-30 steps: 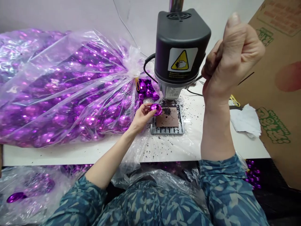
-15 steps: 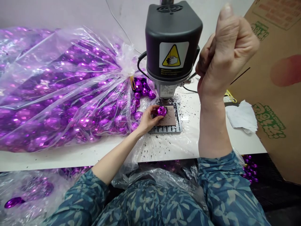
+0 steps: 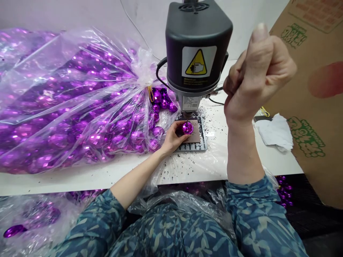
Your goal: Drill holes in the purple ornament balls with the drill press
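Left hand [image 3: 173, 139]: fingers clenched around a faceted purple bead [image 3: 188, 127], grasping it at the fingertips.
Bead position: pinched at the left fingertips, its upper face showing beyond them, over a brown plate [image 3: 195, 137] and just below a black drill head [image 3: 198, 46]. Contact with the plate: cannot tell.
Right hand [image 3: 254, 76]: raised beside the drill head, clenched into a fist, thumb up. Anything inside the fist: cannot tell.
Plate mounting: on a slotted metal base [image 3: 204, 145].
Work surface: white table [image 3: 80, 182], dark specks of debris [image 3: 214, 160] scattered around the base.
Left side: clear plastic bag [image 3: 66, 103] of purple beads, tied at the neck, touching the left hand's outer edge; loose purple beads [image 3: 158, 96] beyond it.
Right side: crumpled white paper [image 3: 273, 132], partly in front of a cardboard sheet [image 3: 313, 107].
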The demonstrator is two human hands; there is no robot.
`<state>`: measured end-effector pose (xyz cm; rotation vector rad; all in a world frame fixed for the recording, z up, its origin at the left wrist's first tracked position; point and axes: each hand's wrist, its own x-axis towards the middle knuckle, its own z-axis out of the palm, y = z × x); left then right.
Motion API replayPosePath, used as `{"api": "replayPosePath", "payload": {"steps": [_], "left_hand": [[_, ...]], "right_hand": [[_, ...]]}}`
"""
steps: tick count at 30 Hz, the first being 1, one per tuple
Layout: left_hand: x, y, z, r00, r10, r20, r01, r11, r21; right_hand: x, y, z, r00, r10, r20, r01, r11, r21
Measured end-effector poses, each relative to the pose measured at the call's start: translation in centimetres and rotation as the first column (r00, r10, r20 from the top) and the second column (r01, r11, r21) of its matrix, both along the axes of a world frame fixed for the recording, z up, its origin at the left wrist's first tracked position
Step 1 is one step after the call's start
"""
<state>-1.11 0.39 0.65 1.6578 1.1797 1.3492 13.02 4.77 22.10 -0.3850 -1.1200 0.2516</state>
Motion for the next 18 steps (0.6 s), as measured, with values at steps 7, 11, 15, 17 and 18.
{"api": "replayPosePath", "payload": {"steps": [7,11,15,17,18], "left_hand": [[-0.1,0.1,-0.3,1.0,-0.011,0.004,0.011,1.0,0.008],[-0.1,0.1,-0.3,1.0,-0.01,0.027,0.01,1.0,0.008],[0.0,0.0,-0.1,1.0,0.003,0.03,-0.003,1.0,0.016],[0.0,-0.1,0.0,1.0,0.0,0.021,-0.001,1.0,0.018],[0.0,-0.1,0.0,1.0,-0.002,0.018,0.002,1.0,0.018]], "right_hand": [[0.6,-2.8,-3.4,0.992,-0.122,0.021,0.123,0.986,-0.11],[0.8,-2.2,-4.9,0.998,-0.067,-0.022,0.067,0.997,0.026],[0.9,-1.3,-6.3,0.996,-0.09,-0.022,0.092,0.981,0.17],[1.0,-0.9,-7.0,0.995,-0.102,-0.005,0.1,0.967,0.235],[1.1,-0.8,-7.3,0.994,-0.107,0.003,0.102,0.957,0.27]]}}
